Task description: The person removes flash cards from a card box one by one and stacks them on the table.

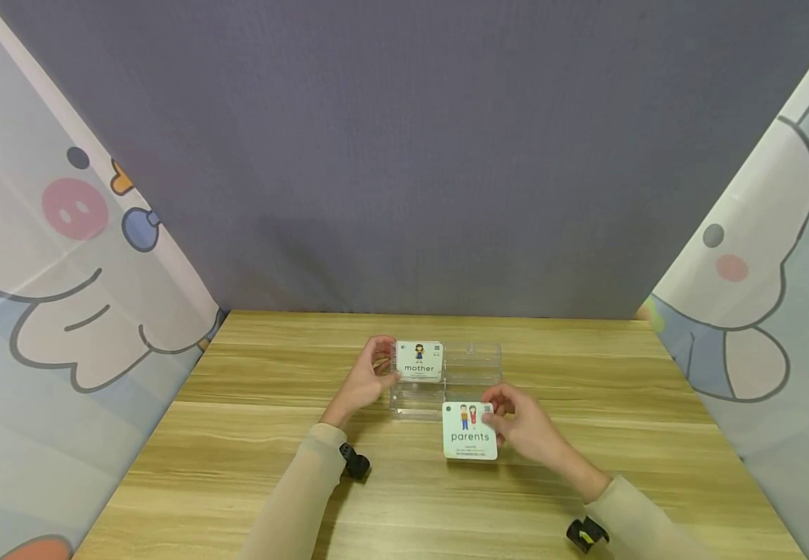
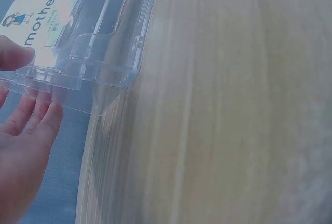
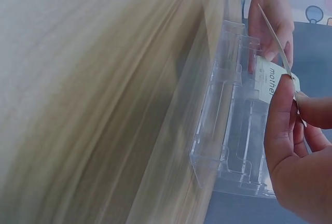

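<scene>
A clear plastic card rack (image 1: 418,400) with stepped compartments stands on the table. In its upper left compartment sits a white card (image 1: 420,362) printed "mother" with a small figure. My left hand (image 1: 369,375) holds the rack's left side, the thumb in front near the card and the fingers (image 2: 44,117) behind the plastic. A second white flashcard (image 1: 470,445), printed "parents" with two figures, is pinched at its upper right corner by my right hand (image 1: 520,424). That card is held in front of the rack's lower right; the right wrist view shows it edge-on.
The wood-grain table (image 1: 236,467) runs back to a grey fabric panel (image 1: 404,171). Cartoon-printed curtains (image 1: 19,327) hang at both sides. Each wrist wears a black camera mount (image 1: 355,462).
</scene>
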Motion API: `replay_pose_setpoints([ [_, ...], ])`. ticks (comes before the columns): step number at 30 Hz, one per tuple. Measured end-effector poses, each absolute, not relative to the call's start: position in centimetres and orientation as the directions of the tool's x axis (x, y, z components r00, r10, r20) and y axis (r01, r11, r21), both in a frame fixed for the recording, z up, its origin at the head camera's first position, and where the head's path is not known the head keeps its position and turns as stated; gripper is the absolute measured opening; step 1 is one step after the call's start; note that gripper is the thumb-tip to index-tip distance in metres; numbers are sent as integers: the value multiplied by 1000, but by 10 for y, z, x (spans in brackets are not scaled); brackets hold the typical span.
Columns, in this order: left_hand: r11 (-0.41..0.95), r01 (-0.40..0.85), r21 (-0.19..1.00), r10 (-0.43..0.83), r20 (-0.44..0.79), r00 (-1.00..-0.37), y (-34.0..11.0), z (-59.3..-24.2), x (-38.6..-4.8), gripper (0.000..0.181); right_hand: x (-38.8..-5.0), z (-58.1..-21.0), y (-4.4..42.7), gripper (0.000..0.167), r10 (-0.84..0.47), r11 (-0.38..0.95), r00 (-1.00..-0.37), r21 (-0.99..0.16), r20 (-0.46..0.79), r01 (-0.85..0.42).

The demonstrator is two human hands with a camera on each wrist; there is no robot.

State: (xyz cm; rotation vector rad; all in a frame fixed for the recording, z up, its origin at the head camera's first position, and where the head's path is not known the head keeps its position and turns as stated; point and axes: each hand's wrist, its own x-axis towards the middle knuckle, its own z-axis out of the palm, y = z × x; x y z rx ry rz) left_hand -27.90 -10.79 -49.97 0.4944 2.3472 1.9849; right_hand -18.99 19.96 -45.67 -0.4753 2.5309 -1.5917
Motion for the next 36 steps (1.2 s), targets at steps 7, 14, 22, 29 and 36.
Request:
replay_pose_setpoints([
  [7, 140, 220, 965, 255, 180, -950, -108, -500, -279, 63, -188, -460, 198, 20, -333, 412, -941, -890, 54, -197],
  [14, 125, 219, 968, 257, 182, -949, -107, -500, -280, 63, -186, -461, 198, 21, -329, 427, -944, -887, 30, -177],
  [22, 129, 192, 973, 255, 155, -955, -106, -499, -282, 65, -185, -466, 200, 20, -325, 473, -946, -865, 6, -168],
  [29, 117, 190, 975, 261, 155, -953, -105, -489, -275, 63, -184, -468, 200, 19, -326, 503, -945, -848, -9, -165],
  [36, 100, 175, 979, 270, 142, -952, -104, -469, -263, 61, -184, -474, 201, 20, -311, 547, -950, -821, -19, -163],
])
